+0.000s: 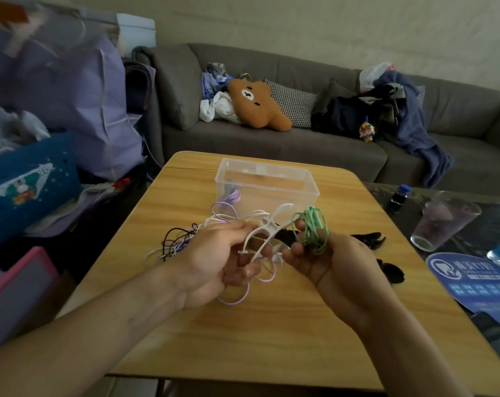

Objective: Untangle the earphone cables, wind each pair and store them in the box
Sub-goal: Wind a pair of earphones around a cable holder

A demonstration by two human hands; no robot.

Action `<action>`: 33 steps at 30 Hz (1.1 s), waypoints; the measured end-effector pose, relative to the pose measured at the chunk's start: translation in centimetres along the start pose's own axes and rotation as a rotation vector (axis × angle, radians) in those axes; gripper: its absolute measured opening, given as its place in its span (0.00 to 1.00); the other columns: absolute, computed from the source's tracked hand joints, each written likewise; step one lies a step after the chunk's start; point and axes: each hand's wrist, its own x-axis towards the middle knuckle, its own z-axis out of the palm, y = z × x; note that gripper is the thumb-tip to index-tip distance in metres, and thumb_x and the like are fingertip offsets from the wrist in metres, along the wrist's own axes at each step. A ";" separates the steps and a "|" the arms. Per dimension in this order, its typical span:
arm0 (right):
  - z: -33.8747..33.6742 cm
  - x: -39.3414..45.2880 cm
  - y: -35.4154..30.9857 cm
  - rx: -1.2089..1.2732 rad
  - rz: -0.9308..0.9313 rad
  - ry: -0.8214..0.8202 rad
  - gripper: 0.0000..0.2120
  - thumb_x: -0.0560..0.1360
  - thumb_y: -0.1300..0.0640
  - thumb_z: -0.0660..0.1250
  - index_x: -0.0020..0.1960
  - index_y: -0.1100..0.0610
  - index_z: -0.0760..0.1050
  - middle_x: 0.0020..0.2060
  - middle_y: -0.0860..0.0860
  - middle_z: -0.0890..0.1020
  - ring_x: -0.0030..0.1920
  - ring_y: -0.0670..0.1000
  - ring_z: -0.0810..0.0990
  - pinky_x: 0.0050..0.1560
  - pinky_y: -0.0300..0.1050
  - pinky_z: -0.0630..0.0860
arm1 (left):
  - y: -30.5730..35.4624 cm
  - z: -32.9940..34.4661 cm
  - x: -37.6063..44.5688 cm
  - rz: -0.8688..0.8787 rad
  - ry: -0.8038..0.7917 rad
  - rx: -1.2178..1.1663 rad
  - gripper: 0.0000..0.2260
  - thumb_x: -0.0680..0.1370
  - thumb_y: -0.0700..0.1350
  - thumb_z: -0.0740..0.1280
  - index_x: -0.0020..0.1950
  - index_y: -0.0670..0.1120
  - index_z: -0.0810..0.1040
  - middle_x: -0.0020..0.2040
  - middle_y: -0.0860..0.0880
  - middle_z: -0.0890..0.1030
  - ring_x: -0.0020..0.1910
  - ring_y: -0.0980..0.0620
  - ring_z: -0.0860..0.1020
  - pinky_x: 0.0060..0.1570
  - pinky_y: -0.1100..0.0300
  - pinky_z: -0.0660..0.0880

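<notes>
I see a wooden table [271, 325]; on it stand a clear box [267, 183], loose cables [175, 243] and black clips [390, 272].

You are working on a surface [271, 325] showing a smooth, light wood-grain finish with a faint sheen. The box [267, 183] is showing clear, glossy plastic walls. The green cable [314, 229] and purple cable [237, 299] are showing smooth plastic sheathing. The drinking glass [443, 222] is appearing transparent and glossy.

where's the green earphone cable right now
In the head view, the coiled green earphone cable is held in the right hand, right of centre, just in front of the clear plastic box.
</notes>
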 end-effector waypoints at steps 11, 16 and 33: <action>-0.4 1.2 0.4 -0.228 0.041 0.071 0.13 0.82 0.66 0.56 0.49 0.70 0.78 0.29 0.56 0.79 0.29 0.50 0.78 0.40 0.51 0.83 | -0.1 -1.0 0.4 0.027 0.059 0.128 0.11 0.84 0.41 0.56 0.54 0.41 0.78 0.41 0.41 0.81 0.22 0.52 0.67 0.21 0.69 0.59; -0.7 0.9 -0.1 -0.331 0.100 0.034 0.15 0.83 0.67 0.54 0.47 0.68 0.79 0.27 0.54 0.79 0.30 0.50 0.76 0.40 0.52 0.83 | -0.2 -1.1 0.3 0.057 0.030 0.196 0.12 0.84 0.42 0.56 0.56 0.39 0.77 0.40 0.43 0.82 0.23 0.52 0.68 0.22 0.68 0.60; -0.4 0.4 -0.1 -0.504 0.213 -0.023 0.16 0.84 0.63 0.53 0.48 0.67 0.78 0.34 0.60 0.77 0.31 0.56 0.77 0.40 0.58 0.84 | -1.3 -0.5 0.6 0.217 0.040 0.355 0.10 0.85 0.38 0.53 0.59 0.40 0.73 0.44 0.37 0.81 0.31 0.44 0.79 0.27 0.57 0.72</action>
